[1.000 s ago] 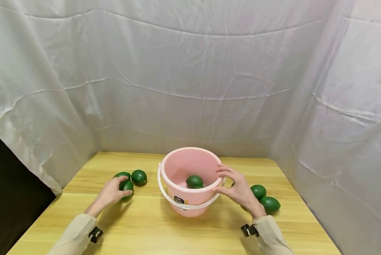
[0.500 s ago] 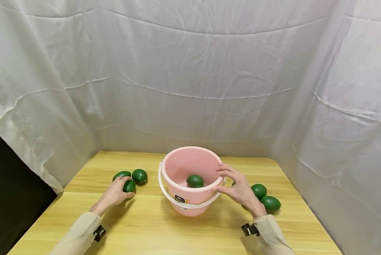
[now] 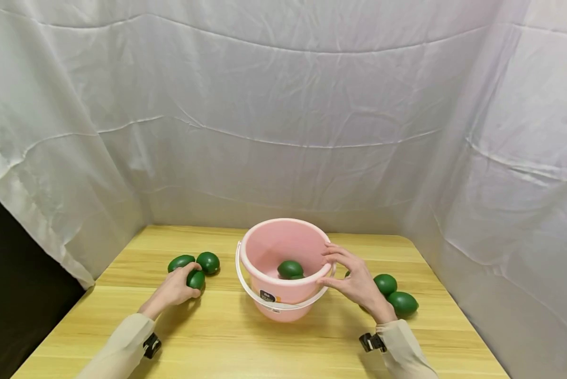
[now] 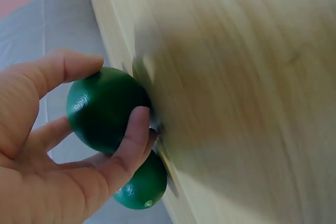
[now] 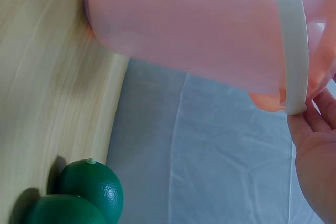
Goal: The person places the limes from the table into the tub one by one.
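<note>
In the head view my left hand (image 3: pixel 173 289) holds a dark green lime (image 3: pixel 196 280) low over the table. The left wrist view shows thumb and fingers curled round this lime (image 4: pixel 102 111), with another lime (image 4: pixel 142 184) behind. Two more limes lie just beyond that hand, one on the left (image 3: pixel 181 262) and one on the right (image 3: pixel 208 262). My right hand (image 3: pixel 357 284) grips the right rim of a pink bucket (image 3: pixel 290 291), which stands upright. Inside the bucket lies a lime (image 3: pixel 290 269), with part of another showing below it.
Several limes (image 3: pixel 403 303) lie on the right of the wooden table (image 3: pixel 245 350), some partly hidden by my right hand. A white handle (image 3: pixel 283 306) hangs across the bucket's front. Pale cloth (image 3: pixel 283 173) hangs behind the table and at both sides.
My left hand has closed round the near left lime and shifted slightly right with it. The right hand stays on the bucket rim.
</note>
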`<move>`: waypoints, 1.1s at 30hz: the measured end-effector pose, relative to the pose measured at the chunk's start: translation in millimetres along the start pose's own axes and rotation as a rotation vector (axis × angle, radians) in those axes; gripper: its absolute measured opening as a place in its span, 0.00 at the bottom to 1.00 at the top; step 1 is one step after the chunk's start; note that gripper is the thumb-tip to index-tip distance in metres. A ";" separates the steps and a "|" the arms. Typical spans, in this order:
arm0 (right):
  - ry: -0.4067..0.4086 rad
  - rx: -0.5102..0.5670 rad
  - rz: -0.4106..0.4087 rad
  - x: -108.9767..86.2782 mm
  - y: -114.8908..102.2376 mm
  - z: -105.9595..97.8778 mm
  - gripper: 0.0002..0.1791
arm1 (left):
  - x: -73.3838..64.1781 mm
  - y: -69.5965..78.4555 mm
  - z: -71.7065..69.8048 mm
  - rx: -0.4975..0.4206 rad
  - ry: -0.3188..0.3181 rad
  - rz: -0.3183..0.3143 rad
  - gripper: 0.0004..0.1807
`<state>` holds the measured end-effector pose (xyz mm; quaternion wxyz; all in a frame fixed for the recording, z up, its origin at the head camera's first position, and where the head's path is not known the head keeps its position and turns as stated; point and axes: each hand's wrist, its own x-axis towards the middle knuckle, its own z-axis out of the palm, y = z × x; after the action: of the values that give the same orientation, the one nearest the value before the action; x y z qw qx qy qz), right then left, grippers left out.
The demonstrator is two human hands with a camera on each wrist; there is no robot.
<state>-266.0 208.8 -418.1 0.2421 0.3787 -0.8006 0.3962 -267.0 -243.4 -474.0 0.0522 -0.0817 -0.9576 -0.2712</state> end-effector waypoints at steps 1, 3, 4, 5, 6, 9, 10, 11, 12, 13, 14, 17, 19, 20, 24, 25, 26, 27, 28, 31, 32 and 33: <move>0.000 -0.003 0.001 -0.1 0.2 0.3 0.24 | 0.4 -0.5 1.1 -0.004 0.004 -0.004 0.33; 0.001 -0.009 0.003 0.0 0.1 1.1 0.25 | 0.8 -1.2 2.9 -0.013 0.016 -0.009 0.33; 0.001 -0.011 0.004 0.1 -0.3 1.4 0.25 | 0.8 -1.3 3.7 -0.020 0.024 -0.011 0.33; 0.001 -0.014 0.006 0.3 -1.2 1.6 0.25 | 0.9 -1.5 4.3 -0.030 0.033 -0.019 0.32; 0.000 -0.017 0.012 0.5 -2.5 1.7 0.26 | 1.2 -1.4 4.5 -0.043 0.041 -0.028 0.32; -0.004 -0.013 0.026 1.8 -9.7 0.9 0.25 | 2.6 -0.6 2.7 -0.096 0.080 -0.061 0.29; -0.005 -0.013 0.028 2.7 -14.3 -0.2 0.25 | 3.3 -0.3 1.6 -0.117 0.096 -0.073 0.29; -0.006 -0.014 0.027 3.7 -18.8 -1.3 0.24 | 4.1 0.2 0.1 -0.144 0.115 -0.084 0.28; -0.007 -0.011 0.028 4.6 -23.3 -2.8 0.24 | 4.9 0.7 -1.3 -0.173 0.129 -0.093 0.28; -0.008 -0.009 0.030 5.6 -27.9 -4.3 0.23 | 5.4 1.5 -3.0 -0.204 0.142 -0.102 0.28; -0.008 -0.008 0.029 6.6 -32.3 -5.7 0.23 | 5.8 2.0 -4.7 -0.241 0.154 -0.108 0.29; -0.005 -0.011 0.020 8.2 -39.8 -8.4 0.22 | 6.6 4.3 -8.7 -0.387 0.163 -0.132 0.30; -0.001 -0.009 0.017 8.1 -40.8 -8.9 0.23 | 7.0 6.2 -10.9 -0.495 0.154 -0.148 0.31; 0.002 -0.010 0.012 8.0 -40.6 -8.8 0.23 | 7.2 7.1 -11.4 -0.544 0.151 -0.150 0.31; 0.007 -0.006 0.008 7.2 -38.6 -7.9 0.23 | 8.7 11.7 -13.0 -0.688 0.143 -0.183 0.32; 0.007 -0.007 0.009 6.9 -38.3 -7.8 0.23 | 9.2 12.7 -12.6 -0.710 0.140 -0.188 0.33; 0.007 -0.007 0.011 6.6 -38.4 -7.9 0.23 | 9.7 14.2 -12.0 -0.735 0.133 -0.194 0.33; 0.006 -0.009 0.016 6.2 -38.7 -8.0 0.23 | 10.2 15.4 -11.1 -0.755 0.125 -0.198 0.32; 0.006 -0.009 0.019 5.9 -39.0 -8.1 0.23 | 10.6 16.8 -9.9 -0.769 0.116 -0.201 0.32; 0.007 -0.006 0.011 3.0 -23.6 -4.6 0.23 | 12.1 22.3 -6.9 -0.813 0.097 -0.198 0.32; 0.006 -0.006 0.010 2.4 -18.4 -3.5 0.24 | 12.7 23.9 -6.7 -0.831 0.098 -0.196 0.32; 0.005 -0.005 0.010 1.9 -13.1 -2.4 0.24 | 13.3 25.4 -6.6 -0.853 0.098 -0.190 0.31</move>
<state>-256.4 204.8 -409.5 0.2433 0.3732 -0.8028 0.3962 -274.9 -223.9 -453.5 0.0339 0.0056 -0.7595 -0.6495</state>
